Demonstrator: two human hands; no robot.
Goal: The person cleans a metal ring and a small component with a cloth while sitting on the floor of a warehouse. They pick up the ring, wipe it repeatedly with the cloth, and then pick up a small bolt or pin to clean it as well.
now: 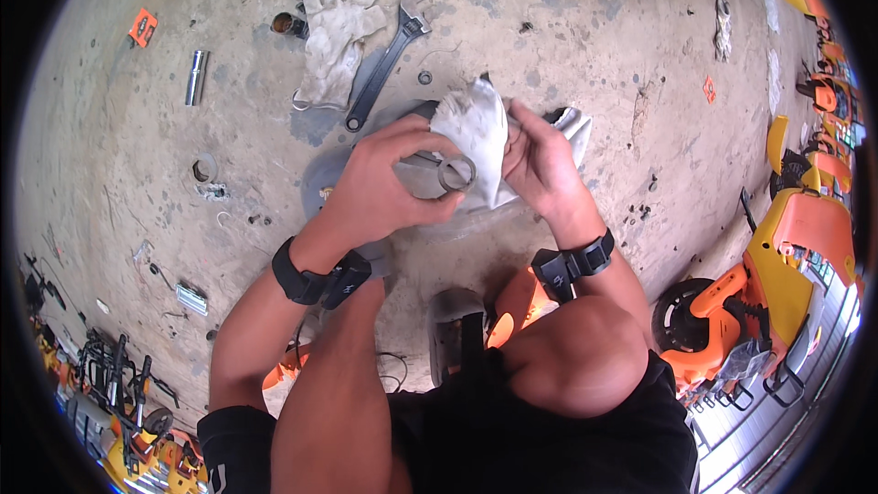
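Observation:
My left hand [384, 175] grips a thin metal ring [457, 173] between thumb and fingers, with its opening facing the camera. Just right of the ring, my right hand [542, 154] is closed on a white cloth [477, 137], whose folds stand up between the hands. More pale cloth [579, 130] shows behind the right fingers. Under both hands lies a grey object, partly hidden by them, with a rounded grey part [317, 175] at its left. A black adjustable wrench [387, 65] lies on the floor beyond my left hand, beside a soiled white work glove [337, 41].
On the concrete floor lie a chrome socket [196, 78], a tape roll [205, 168], a small nut [425, 77], an orange packet [143, 27] and scattered bolts [645, 211]. Orange and yellow scooters [775, 247] stand at the right; more vehicle parts [120, 384] crowd the lower left.

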